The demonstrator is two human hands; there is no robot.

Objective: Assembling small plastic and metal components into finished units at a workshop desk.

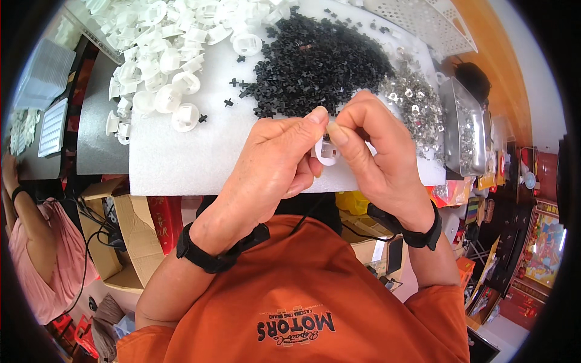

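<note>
My left hand (272, 154) is closed on a small white plastic part (327, 154) with a round flange, over the near edge of the white foam sheet (181, 172). The thumb and forefinger of my right hand (384, 148) are pinched together at the part's upper edge. What lies between those fingertips is hidden. Just beyond my hands is a large heap of small black cross-shaped pieces (321, 66). To its right lies a pile of small shiny metal pieces (417, 109). White plastic parts (160, 54) of a similar kind are heaped at the far left.
A clear tray (463, 124) of small metal pieces stands at the right edge. A perforated white basket (433, 24) is at the far right. Open cardboard boxes (136, 230) sit below the table. Another person in a pink top (48, 254) is at the left.
</note>
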